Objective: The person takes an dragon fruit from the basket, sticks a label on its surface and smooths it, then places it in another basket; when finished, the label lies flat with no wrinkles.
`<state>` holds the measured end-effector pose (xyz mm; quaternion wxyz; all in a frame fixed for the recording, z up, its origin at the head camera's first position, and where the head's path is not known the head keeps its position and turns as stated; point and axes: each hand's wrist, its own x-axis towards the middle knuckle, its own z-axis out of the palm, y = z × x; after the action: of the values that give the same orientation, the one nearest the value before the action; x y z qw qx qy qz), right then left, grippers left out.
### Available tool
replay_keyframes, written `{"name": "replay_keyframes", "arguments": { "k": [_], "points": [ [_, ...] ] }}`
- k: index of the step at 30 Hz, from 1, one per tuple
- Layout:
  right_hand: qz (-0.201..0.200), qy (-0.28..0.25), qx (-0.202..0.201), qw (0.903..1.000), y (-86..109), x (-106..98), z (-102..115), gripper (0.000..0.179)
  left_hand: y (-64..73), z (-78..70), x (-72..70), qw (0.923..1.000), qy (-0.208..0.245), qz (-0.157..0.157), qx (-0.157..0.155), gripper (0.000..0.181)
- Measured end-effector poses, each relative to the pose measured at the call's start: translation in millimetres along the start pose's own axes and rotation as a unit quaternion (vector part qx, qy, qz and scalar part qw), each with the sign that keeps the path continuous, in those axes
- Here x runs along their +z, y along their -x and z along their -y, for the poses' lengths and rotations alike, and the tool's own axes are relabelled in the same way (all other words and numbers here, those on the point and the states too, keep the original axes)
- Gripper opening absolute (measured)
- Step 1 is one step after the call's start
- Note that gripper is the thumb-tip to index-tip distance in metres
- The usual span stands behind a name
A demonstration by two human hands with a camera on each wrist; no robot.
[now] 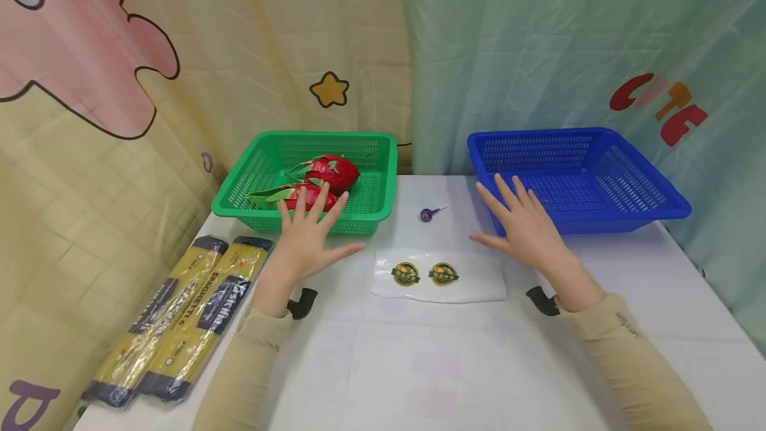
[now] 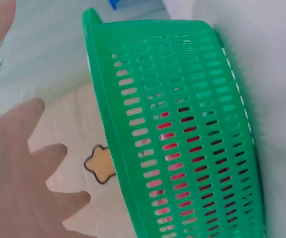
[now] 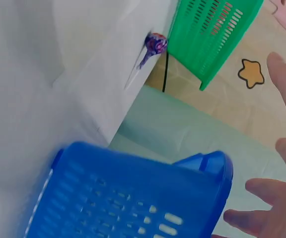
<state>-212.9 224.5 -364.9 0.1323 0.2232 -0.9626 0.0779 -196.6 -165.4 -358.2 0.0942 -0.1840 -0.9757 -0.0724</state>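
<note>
My left hand [image 1: 304, 245] is spread wide with straight fingers, held in front of the green basket [image 1: 383, 208] and holding nothing. Inside that basket lie two red dragon fruits [image 1: 336, 173] with green leaf tips. The right hand [image 1: 529, 231], likewise spread and without anything in it, is at the near left corner of the blue basket [image 1: 622, 221]. Between the hands, a lollipop [image 1: 426, 215] in a purple wrapper lies on the white table, its stick pointing right. Nearer to me is a flat white plastic bag [image 1: 439, 292] with two round dark-and-yellow labels.
Two long yellow packs of spaghetti [image 1: 206, 311] lie side by side along the table's left edge. Behind the baskets hangs a printed curtain [image 1: 359, 32], yellowish on the left and green on the right.
</note>
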Motion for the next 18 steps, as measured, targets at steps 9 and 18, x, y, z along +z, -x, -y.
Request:
{"name": "replay_keyframes", "arguments": {
  "k": [9,18],
  "points": [
    [-0.148,-0.068,0.007,0.9866,-24.2,8.7,24.2,0.077,7.3,16.1,15.3,0.9574,0.179,-0.223,0.040,0.064],
    [-0.159,-0.318,0.041,0.9338,-58.8,17.5,66.0,0.057,4.5,20.8,44.1,0.8293,0.462,-0.284,-0.137,0.028]
  ]
}}
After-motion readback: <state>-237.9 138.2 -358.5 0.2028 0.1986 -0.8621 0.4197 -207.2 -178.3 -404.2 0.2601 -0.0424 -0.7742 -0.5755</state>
